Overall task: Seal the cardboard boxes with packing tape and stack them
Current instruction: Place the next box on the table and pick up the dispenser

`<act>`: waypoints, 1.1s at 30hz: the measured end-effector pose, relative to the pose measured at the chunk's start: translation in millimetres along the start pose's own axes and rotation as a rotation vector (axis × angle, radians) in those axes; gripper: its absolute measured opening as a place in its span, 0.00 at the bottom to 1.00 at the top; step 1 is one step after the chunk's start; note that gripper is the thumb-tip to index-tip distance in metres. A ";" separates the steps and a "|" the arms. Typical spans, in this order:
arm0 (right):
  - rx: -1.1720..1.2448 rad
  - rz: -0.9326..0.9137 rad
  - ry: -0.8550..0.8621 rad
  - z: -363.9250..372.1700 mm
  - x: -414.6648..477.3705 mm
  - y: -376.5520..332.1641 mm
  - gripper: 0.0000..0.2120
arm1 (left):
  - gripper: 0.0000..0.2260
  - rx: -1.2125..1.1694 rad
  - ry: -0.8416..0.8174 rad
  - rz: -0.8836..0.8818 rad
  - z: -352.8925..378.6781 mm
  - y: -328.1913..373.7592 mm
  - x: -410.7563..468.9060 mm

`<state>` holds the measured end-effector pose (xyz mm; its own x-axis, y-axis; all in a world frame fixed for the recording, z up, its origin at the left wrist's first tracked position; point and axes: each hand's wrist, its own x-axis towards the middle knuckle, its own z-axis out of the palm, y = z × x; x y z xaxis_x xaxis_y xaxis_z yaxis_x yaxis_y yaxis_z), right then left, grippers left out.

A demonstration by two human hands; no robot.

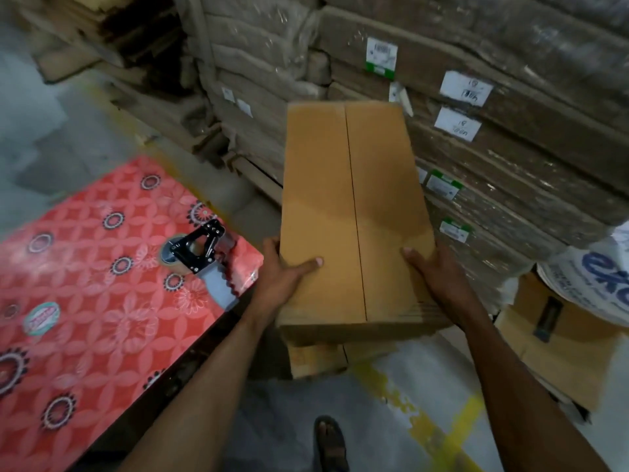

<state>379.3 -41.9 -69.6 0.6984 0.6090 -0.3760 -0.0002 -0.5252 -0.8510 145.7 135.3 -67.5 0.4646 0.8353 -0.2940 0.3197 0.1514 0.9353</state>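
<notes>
Head view.
Item: cardboard box (354, 216), long and tan, with flaps closed and the centre seam showing as a dark line. Whether clear tape covers the seam cannot be told.
Location: on top of a lower box (315, 361), beside wrapped cartons (510, 165).
Handling: left hand (284, 270) and right hand (434, 270) grip its near sides, thumbs on top, fingers curled round the edges.
Tool: tape dispenser (200, 248) lies on the red patterned table (85, 267).
Status, judged: stacking under way; remaining boxes unknown.

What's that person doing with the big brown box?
A person grips a long cardboard box at its near end, left hand on one side, right hand on the other, thumbs on top. It seems to sit on a lower box. The tape dispenser lies on the red flowery table.
</notes>
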 end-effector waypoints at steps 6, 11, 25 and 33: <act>0.083 -0.331 -0.001 20.2 -38.9 -113.0 0.27 | 0.38 0.005 0.123 0.291 -80.9 82.7 -30.2; 0.053 -0.512 -0.113 93.1 -72.4 -192.6 0.27 | 0.32 0.007 0.343 0.387 -186.9 103.0 -90.3; -0.131 -0.746 -0.601 437.7 -232.5 -234.1 0.27 | 0.30 -0.046 0.760 0.203 -481.8 -37.5 -281.6; -0.235 -0.631 -0.605 501.0 -264.9 -202.7 0.18 | 0.33 -0.081 0.711 0.106 -531.6 -114.1 -281.9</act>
<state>-164.2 201.0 18.7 0.0240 0.9984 -0.0503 0.4478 -0.0557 -0.8924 -460.8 163.6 13.4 -0.1688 0.9853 -0.0273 0.2278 0.0660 0.9715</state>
